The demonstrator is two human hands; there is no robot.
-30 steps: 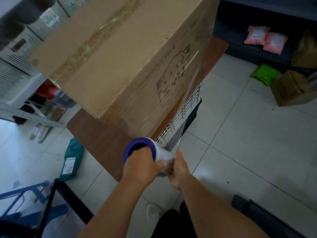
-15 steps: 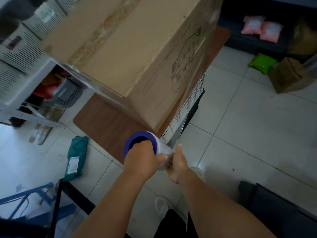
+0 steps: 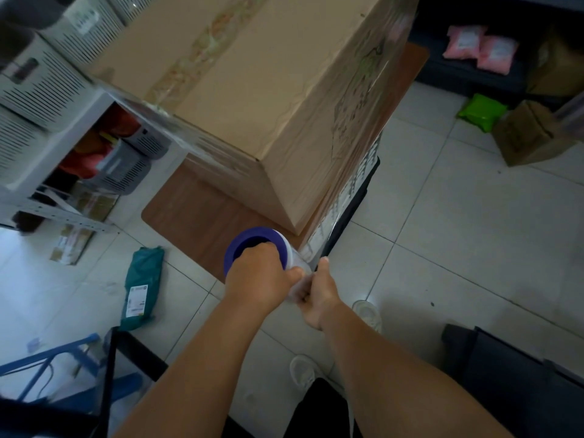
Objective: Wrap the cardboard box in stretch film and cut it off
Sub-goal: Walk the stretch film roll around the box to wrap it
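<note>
both hands on the film roll at the box's near corner

large brown cardboard box [image 3: 252,90] with a taped top seam sits on a brown wooden bench [image 3: 196,216], filling the frame from 10 to 1 o'clock. its side faces are shiny and wrinkled under clear stretch film [image 3: 354,128]. the near vertical corner of the box points down toward 6 o'clock.

roll of clear stretch film on a purple core [image 3: 257,248] is held just below that corner, near centre frame, core opening facing up to the camera. left hand [image 3: 257,279] grip: clenched on the roll from the 6 o'clock side, fingers over the core rim. right hand [image 3: 317,295] grip: closed on the lower end of the roll and the gathered film at the roll's 4 o'clock, thumb pointing up. a band of film runs from the roll up along the right face of the box.

white perforated crate [image 3: 344,197] sits under the bench edge on the right. green flat parcel with a white label [image 3: 142,282] lies on the white tiled floor [image 3: 458,248] at 8 o'clock. bright green bag [image 3: 482,110], small brown carton [image 3: 531,134] and pink packets [image 3: 480,49] sit at 2 o'clock. white shoes [image 3: 366,312] are visible below the hands.
</note>
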